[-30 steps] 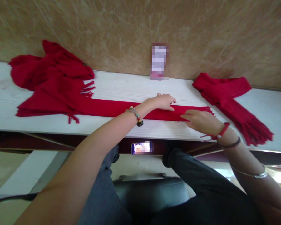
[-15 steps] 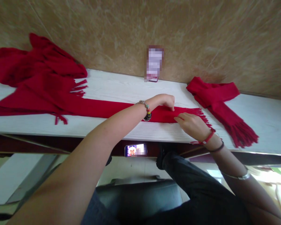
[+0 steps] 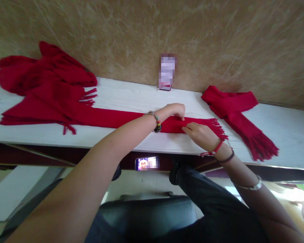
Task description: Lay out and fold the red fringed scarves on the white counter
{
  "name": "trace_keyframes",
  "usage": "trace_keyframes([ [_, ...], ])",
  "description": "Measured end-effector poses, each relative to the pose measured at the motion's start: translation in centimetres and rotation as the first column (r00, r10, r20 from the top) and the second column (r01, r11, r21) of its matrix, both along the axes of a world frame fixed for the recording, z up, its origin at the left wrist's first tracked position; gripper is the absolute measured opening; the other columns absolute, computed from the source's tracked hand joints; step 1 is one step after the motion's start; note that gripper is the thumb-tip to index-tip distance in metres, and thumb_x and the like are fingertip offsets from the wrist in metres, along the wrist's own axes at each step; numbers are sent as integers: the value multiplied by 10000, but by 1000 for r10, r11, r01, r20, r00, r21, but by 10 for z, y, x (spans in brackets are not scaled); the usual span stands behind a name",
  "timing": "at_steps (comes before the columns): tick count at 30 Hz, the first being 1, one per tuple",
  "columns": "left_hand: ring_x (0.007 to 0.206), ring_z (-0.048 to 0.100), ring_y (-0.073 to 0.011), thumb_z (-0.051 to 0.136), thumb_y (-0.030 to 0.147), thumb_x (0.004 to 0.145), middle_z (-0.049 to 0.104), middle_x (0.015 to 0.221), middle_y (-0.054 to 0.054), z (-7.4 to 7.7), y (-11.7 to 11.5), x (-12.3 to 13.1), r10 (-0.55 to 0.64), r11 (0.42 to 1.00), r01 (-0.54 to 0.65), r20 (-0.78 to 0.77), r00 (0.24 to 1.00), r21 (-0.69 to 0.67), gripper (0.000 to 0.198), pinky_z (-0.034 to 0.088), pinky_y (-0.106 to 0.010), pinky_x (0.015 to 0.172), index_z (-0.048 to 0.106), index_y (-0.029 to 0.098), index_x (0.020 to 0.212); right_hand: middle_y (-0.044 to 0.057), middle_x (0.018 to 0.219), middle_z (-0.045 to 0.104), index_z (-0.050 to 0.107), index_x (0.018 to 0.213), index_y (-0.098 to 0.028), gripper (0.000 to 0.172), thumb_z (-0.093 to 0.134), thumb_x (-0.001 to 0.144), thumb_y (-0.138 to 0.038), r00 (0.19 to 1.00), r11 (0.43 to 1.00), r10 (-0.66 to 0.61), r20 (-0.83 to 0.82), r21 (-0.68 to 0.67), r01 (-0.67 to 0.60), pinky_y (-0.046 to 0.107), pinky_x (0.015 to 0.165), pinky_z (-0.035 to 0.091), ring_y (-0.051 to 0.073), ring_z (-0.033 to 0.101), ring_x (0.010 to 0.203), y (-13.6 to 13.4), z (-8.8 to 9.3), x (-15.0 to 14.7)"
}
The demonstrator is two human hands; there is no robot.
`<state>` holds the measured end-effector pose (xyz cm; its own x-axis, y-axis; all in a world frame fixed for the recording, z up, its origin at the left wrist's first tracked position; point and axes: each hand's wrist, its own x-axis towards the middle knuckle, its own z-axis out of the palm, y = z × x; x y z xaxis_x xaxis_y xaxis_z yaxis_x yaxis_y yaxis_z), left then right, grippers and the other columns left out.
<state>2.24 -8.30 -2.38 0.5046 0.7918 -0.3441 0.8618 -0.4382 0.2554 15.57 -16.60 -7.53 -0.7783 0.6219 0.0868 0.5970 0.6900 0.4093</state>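
A long red scarf (image 3: 131, 118) lies folded in a narrow strip along the white wood-grain bench top, its fringe spread at the right end. My left hand (image 3: 176, 110) is closed at the scarf's far edge, fingertips pinching it. On the near edge, a little further right, my right hand (image 3: 199, 134) is also closed, thumb and fingers gripping the cloth just short of the fringe. The strip runs left into a heap of red cloth (image 3: 47, 72) with some fringe showing; where one piece ends and another begins I cannot tell.
A second red scarf (image 3: 236, 113), folded across itself, lies on the right of the white top (image 3: 288, 135). One phone (image 3: 167, 72) leans against the brown marbled wall (image 3: 116, 37). Another phone (image 3: 147, 163) with a lit screen lies below the front edge, above a dark stool (image 3: 149, 216).
Both hands have shifted slightly left along the scarf, away from its fringe, still pinching its two edges. The view has moved a little; the phones and second scarf stay in place.
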Motion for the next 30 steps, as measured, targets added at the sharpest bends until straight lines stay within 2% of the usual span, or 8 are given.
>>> trace_keyframes([
  [4, 868, 596, -249, 629, 213, 677, 694, 839, -105, -3, 7, -4, -23, 999, 24, 18, 1000, -42, 357, 443, -313, 743, 709, 66, 992, 78, 798, 641, 659, 893, -131, 224, 452, 856, -55, 997, 997, -33, -66, 70, 37, 287, 608, 358, 181, 545, 737, 2, -7, -1],
  [12, 930, 573, -264, 621, 272, 646, 664, 944, -128, -3, 21, -13, -38, 983, 43, 28, 999, -178, 463, 434, -330, 784, 675, 51, 1049, 65, 715, 601, 656, 764, -141, 253, 438, 880, -83, 994, 970, 10, -106, 243, 16, 310, 588, 301, 182, 484, 693, -3, -11, -6],
  [17, 1004, 556, -248, 633, 271, 610, 656, 1040, -65, 0, 30, -34, 64, 961, -6, 200, 978, -278, 555, 412, -360, 854, 621, 198, 1160, 63, 659, 590, 672, 863, -127, 267, 407, 897, -106, 979, 956, -64, -196, 271, 116, 308, 572, 310, 174, 480, 642, -6, -10, -4],
  [21, 1010, 558, -210, 609, 266, 642, 648, 973, -38, 3, 39, -54, 64, 957, 80, 474, 878, -278, 525, 424, -323, 813, 609, 222, 1166, 84, 729, 647, 650, 1041, -111, 313, 370, 902, -119, 926, 942, -108, -361, 261, 212, 303, 580, 376, 179, 542, 659, -5, -12, -1],
  [23, 1014, 557, -202, 608, 256, 662, 636, 957, -32, 6, 40, -62, 28, 965, 134, 598, 801, -225, 491, 424, -327, 814, 609, 213, 1152, 92, 777, 670, 639, 1078, -121, 336, 361, 889, -130, 848, 939, -121, -515, 218, 266, 302, 605, 427, 183, 582, 687, -3, -10, -3],
  [26, 1035, 547, -199, 611, 233, 695, 616, 961, -23, 11, 38, -71, -47, 980, 171, 730, 682, -97, 401, 415, -350, 855, 622, 188, 1093, 84, 863, 691, 630, 1092, -166, 338, 404, 840, -162, 632, 959, -154, -759, 40, 282, 313, 659, 498, 184, 634, 735, 2, -2, -9],
  [28, 1041, 545, -193, 610, 215, 719, 607, 952, -14, 15, 35, -76, -85, 988, 154, 791, 605, -12, 314, 413, -361, 880, 631, 174, 1029, 72, 908, 695, 585, 1157, -192, 366, 457, 814, -214, 457, 974, -216, -863, -159, 160, 324, 669, 534, 183, 657, 753, 6, 6, -14],
  [30, 1029, 551, -180, 614, 186, 732, 604, 932, -4, 20, 30, -79, -106, 991, 123, 838, 536, 47, 231, 419, -366, 894, 631, 164, 960, 65, 917, 698, 516, 1230, -207, 435, 498, 806, -300, 298, 938, -322, -899, -346, -30, 337, 646, 561, 189, 672, 745, 9, 14, -20],
])
